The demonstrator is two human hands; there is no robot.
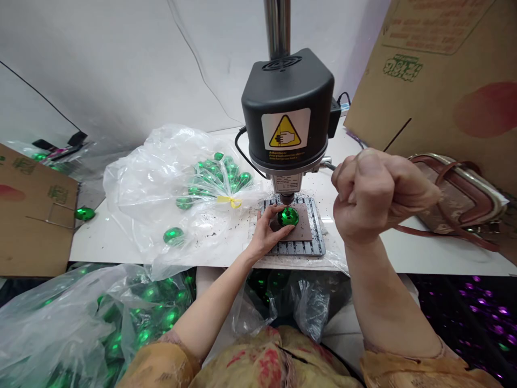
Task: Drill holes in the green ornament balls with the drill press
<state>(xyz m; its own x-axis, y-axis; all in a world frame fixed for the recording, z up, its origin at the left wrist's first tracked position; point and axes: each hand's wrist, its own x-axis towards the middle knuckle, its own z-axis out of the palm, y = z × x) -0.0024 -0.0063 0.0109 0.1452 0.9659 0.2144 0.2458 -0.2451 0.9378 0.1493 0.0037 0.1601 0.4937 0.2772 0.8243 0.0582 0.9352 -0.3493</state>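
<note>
A black drill press (pixel 287 108) with a yellow warning label stands before me. Its chuck (pixel 287 197) is directly above a shiny green ball (pixel 289 216), which rests on a brown board (pixel 304 229) over the slotted metal base (pixel 318 242). My left hand (pixel 267 229) grips the ball from its left side, thumb in front and fingers behind. On the right, my right hand (pixel 375 191) is closed in a fist around the drill press lever (pixel 329 165); most of the lever is hidden by the hand.
A clear plastic bag (pixel 141 161) of green balls, tied in yellow, lies left on the white table (pixel 420 253). Loose green balls (pixel 173 235) are nearby. Another bag (pixel 81 307) sits lower left. Cardboard boxes (pixel 32 215) flank the table; a handbag (pixel 456 194) is at right.
</note>
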